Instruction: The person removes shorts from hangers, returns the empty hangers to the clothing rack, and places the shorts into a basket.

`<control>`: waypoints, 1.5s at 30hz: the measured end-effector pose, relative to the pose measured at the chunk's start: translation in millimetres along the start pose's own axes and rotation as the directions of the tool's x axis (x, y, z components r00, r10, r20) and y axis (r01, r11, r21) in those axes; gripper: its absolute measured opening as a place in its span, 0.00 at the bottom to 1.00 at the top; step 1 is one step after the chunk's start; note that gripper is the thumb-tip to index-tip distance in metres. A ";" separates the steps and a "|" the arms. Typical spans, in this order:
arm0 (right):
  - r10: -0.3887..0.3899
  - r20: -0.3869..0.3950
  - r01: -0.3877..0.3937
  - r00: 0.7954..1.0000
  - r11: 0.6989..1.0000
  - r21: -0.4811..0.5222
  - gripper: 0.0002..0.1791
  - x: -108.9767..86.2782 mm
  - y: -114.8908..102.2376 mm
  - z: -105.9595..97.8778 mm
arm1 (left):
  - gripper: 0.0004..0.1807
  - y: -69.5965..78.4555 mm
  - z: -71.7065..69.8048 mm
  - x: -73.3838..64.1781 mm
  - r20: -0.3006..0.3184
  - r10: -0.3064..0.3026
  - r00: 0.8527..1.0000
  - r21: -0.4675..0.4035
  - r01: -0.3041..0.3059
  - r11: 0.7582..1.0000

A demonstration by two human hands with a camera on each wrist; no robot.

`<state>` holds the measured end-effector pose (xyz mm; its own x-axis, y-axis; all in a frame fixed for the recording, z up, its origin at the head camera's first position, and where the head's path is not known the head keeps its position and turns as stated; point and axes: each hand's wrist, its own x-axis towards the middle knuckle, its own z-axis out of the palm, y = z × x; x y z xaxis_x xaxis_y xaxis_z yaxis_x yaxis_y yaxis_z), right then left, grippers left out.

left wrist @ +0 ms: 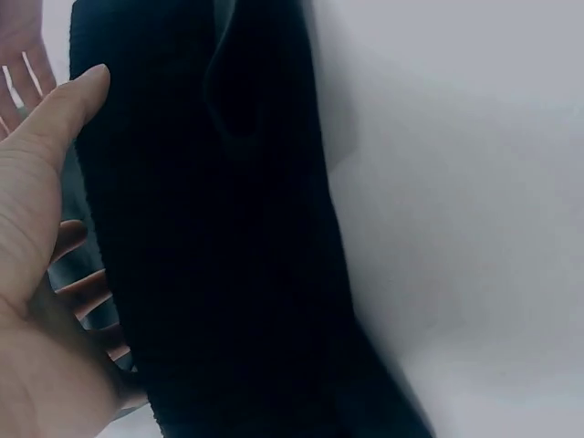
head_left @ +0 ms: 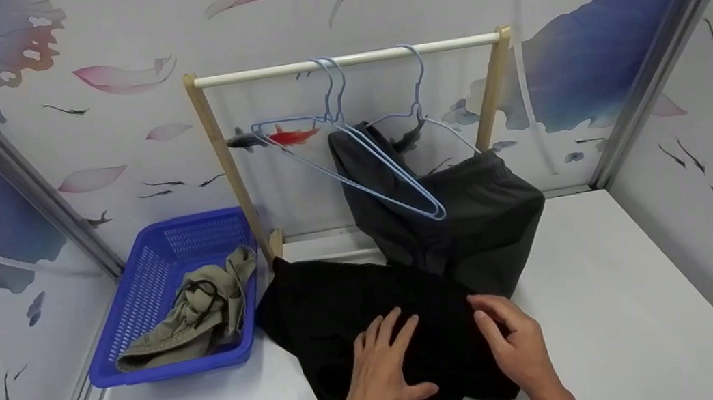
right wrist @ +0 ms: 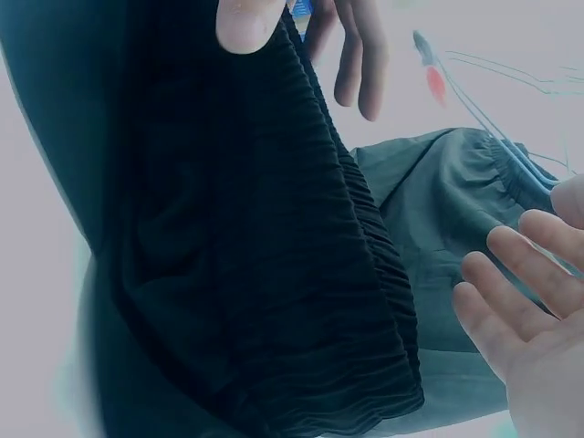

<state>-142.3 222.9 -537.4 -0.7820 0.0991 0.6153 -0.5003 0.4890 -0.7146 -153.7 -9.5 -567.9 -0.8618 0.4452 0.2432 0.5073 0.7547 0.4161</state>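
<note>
Black shorts or trousers (head_left: 354,290) lie spread in front of me, their gathered elastic waistband (right wrist: 365,301) showing in the right wrist view. Over the black cloth, my left hand (head_left: 380,379) has its fingers spread. The left thumb (left wrist: 87,96) reaches the garment's edge in the left wrist view, the other fingers partly behind it. My right hand (head_left: 520,344) is at the garment's right side, fingers loosely bent and holding nothing. Behind, a dark grey elastic-waisted garment (head_left: 491,230) hangs from a blue hanger (head_left: 417,75).
A wood-ended rack with a white rail (head_left: 257,74) stands at the back. Two more blue hangers (head_left: 437,211) hang on it, in front of the grey garment. At left is a blue basket (head_left: 133,284) holding a khaki garment (head_left: 205,302). Patterned walls enclose the white table (head_left: 618,303).
</note>
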 end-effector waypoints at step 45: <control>0.086 -0.004 -0.086 0.996 0.996 0.013 0.14 -21.6 7.0 4.3 | 0.79 -5.4 37.0 44.7 0.249 -0.348 0.904 0.287 0.275 0.918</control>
<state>-130.5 220.5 -557.2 -0.8206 0.1438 0.5531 -0.4362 0.4677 -0.7688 -194.9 24.2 -591.7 -0.9551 0.2594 -0.1430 0.2294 0.9531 0.1973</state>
